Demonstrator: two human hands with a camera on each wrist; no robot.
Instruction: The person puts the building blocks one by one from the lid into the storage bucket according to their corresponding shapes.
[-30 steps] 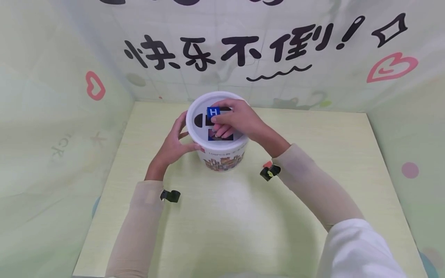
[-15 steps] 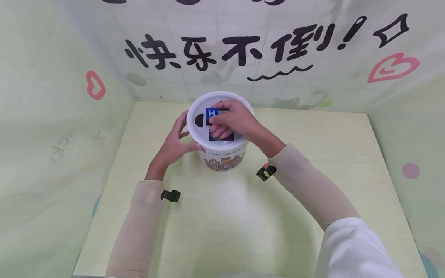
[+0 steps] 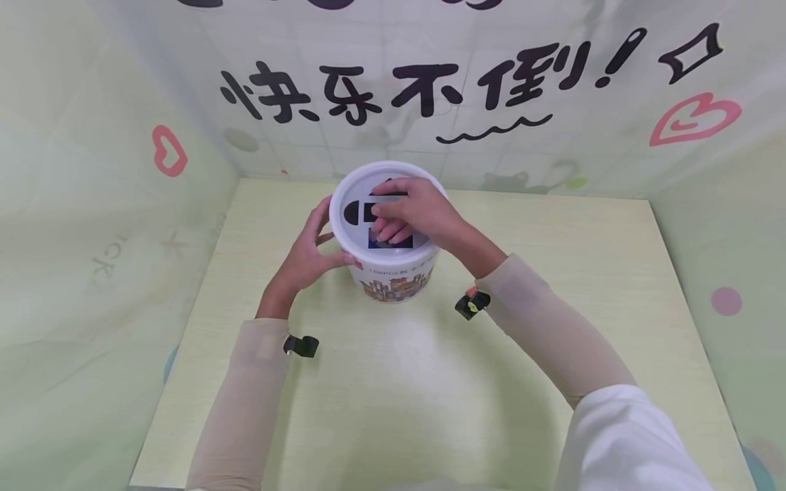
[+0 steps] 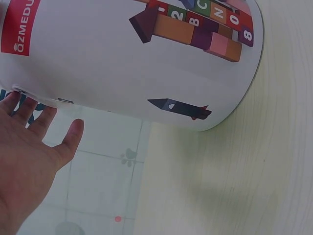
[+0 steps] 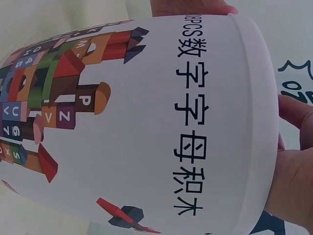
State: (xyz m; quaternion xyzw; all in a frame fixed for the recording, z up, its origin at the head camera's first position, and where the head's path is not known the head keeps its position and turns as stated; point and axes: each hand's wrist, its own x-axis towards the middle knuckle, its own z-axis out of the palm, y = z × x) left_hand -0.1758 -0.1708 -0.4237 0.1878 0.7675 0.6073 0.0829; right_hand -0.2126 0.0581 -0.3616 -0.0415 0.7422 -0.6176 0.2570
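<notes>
A white toy-block bucket (image 3: 393,279) stands on the table, its printed wall showing coloured letter blocks. Its pale lid (image 3: 354,184) has dark shaped openings, among them a half-round hole (image 3: 351,213). My left hand (image 3: 307,256) holds the bucket from the left, thumb at the front below the rim and fingers spread along the side. Over the lid is my right hand (image 3: 417,213), thumb and forefinger apart beside a dark square opening (image 3: 368,212), with no block visible between them. Its other fingers are bent above a rectangular patch (image 3: 373,240) on the lid.
The pale wooden table (image 3: 393,395) extends in front of the bucket and to both sides. Close behind it rises a printed curtain (image 3: 393,136), with more curtain to left and right. Each forearm carries a small black wrist camera (image 3: 302,346).
The blue block marked H, pinched by my right hand over the lid, went down at the square opening and is out of sight now. The left hand and bucket have stayed in place.
</notes>
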